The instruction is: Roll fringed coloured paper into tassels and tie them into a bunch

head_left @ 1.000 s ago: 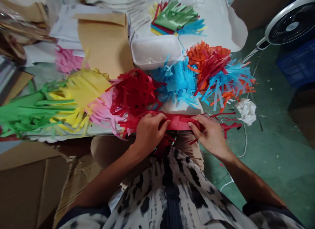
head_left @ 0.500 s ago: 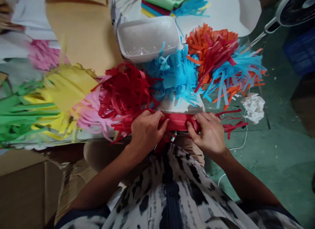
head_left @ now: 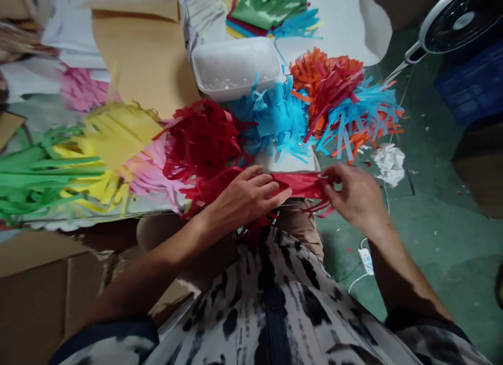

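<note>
A strip of red fringed tissue paper (head_left: 302,185) lies along the table's front edge, with loose strands hanging below it. My left hand (head_left: 251,189) rests on the strip's left part, fingers stretched out and nearly flat. At the strip's right end, my right hand (head_left: 351,195) has thumb and fingers pinched on the paper. A bunch of dark red fringe (head_left: 204,137) sits just beyond my left hand. Beyond the strip is a blue fringe bunch (head_left: 273,119). Part of the strip is hidden under my left hand.
Yellow fringe (head_left: 118,134), green fringe (head_left: 35,171) and pink fringe (head_left: 151,171) spread to the left. A white plastic tub (head_left: 238,66) and a brown envelope (head_left: 145,61) lie farther back. Orange fringe (head_left: 314,72), crumpled white paper (head_left: 389,163) and a fan (head_left: 459,22) are right.
My left hand has gone from a curled grip to lying flat on the strip. My right hand has shifted right to the strip's end, and its fringe strands now hang below.
</note>
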The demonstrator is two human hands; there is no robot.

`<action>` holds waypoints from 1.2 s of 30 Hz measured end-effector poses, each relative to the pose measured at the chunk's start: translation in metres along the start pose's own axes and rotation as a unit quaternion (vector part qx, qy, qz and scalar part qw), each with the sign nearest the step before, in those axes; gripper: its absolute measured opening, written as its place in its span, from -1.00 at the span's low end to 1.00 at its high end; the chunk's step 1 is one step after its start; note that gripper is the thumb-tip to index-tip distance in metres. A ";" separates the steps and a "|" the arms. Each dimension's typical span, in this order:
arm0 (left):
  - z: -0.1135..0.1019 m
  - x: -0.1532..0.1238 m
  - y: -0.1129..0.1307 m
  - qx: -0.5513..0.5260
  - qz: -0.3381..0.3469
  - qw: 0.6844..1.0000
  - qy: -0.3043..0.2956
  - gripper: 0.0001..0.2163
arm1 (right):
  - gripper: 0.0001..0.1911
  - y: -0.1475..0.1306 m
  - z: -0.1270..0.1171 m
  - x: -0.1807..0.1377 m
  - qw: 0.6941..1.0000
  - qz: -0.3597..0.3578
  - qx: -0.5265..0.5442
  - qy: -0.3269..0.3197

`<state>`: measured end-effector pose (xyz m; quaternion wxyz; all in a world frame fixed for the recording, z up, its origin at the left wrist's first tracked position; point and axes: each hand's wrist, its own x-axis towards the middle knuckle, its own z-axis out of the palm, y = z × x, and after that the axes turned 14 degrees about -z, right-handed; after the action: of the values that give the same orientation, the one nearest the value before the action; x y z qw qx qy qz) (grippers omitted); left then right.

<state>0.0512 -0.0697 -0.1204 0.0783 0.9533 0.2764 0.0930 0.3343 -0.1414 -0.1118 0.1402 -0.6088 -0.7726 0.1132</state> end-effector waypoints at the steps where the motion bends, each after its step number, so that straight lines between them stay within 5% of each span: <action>1: -0.001 -0.001 0.002 -0.003 -0.001 1.000 0.002 -0.63 | -0.82 0.004 -0.006 -0.005 0.999 0.014 -0.013 0.032; 5: -0.003 -0.003 0.011 -0.018 -0.019 1.000 0.013 -0.60 | -0.66 -0.011 -0.015 -0.022 0.982 -0.032 -0.051 0.176; 9: -0.001 -0.005 0.016 -0.011 -0.026 0.999 0.017 -0.64 | -0.62 -0.040 0.009 -0.029 0.977 -0.205 -0.011 0.059; 15: 0.000 -0.040 -0.016 -0.041 -0.046 0.998 0.018 -0.68 | -0.64 -0.033 0.024 -0.030 0.974 -0.226 -0.012 0.017; 20: -0.034 -0.073 -0.037 -0.045 -0.155 0.985 0.061 -0.78 | -0.71 -0.032 0.014 -0.024 0.974 -0.225 0.000 0.024; 23: -0.044 -0.064 -0.018 -0.011 -0.205 0.969 0.136 -0.82 | -0.74 -0.034 0.009 -0.017 0.975 -0.219 0.022 0.019; 25: -0.037 -0.047 0.001 -0.006 -0.157 0.977 0.146 -0.84 | -0.73 -0.035 0.004 -0.014 0.976 -0.217 0.036 0.002; 30: 0.001 -0.006 0.028 -0.014 -0.052 0.998 0.041 -0.74 | -0.74 -0.030 -0.011 -0.011 0.974 -0.206 0.075 -0.053; 36: 0.011 -0.001 0.026 0.036 -0.045 0.998 0.034 -0.81 | -0.77 -0.026 -0.009 -0.010 0.976 -0.198 0.081 -0.043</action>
<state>0.0664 -0.0928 -0.1264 0.0385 0.9386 0.3243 0.1114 0.3154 -0.1572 -0.0955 0.1753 -0.4251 -0.8714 0.1710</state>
